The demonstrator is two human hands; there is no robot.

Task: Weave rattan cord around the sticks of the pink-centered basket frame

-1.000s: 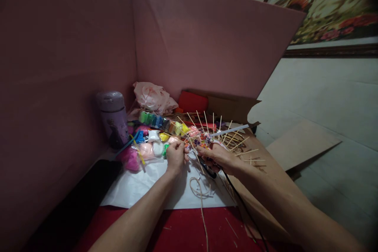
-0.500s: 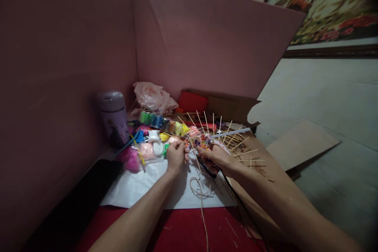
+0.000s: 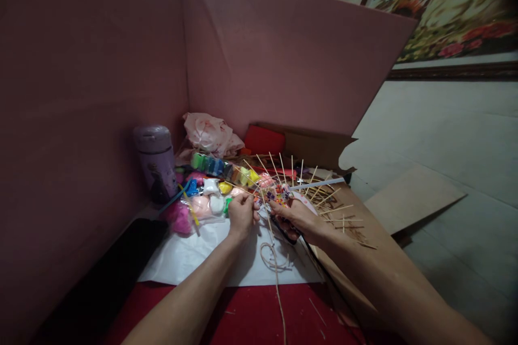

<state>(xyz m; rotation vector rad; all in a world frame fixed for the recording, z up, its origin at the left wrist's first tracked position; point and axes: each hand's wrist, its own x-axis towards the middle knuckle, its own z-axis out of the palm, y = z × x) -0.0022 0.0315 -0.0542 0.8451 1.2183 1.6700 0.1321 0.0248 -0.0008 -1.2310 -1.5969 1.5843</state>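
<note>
Thin wooden sticks (image 3: 282,167) fan outward around a small, brightly patterned piece (image 3: 277,194) above the white sheet. My left hand (image 3: 242,215) is closed in a pinch at its left side, on what looks like the end of a thin stick (image 3: 238,188). On the right, my right hand (image 3: 297,218) is wrapped around a dark tool (image 3: 288,233) with a black cord (image 3: 324,269); my fingers cover most of it, and its exact kind is hidden. The right thumb lies against the patterned piece. Below the hands, a tan cord (image 3: 277,280) curls and trails toward me.
Bags of coloured clay (image 3: 210,204) lie left of the hands, beside a purple flask (image 3: 156,161). Behind stand a crumpled pink bag (image 3: 212,135) and pink panels (image 3: 283,59). A translucent stick (image 3: 318,183) and cardboard (image 3: 356,199) are at right, over a red cloth (image 3: 259,312).
</note>
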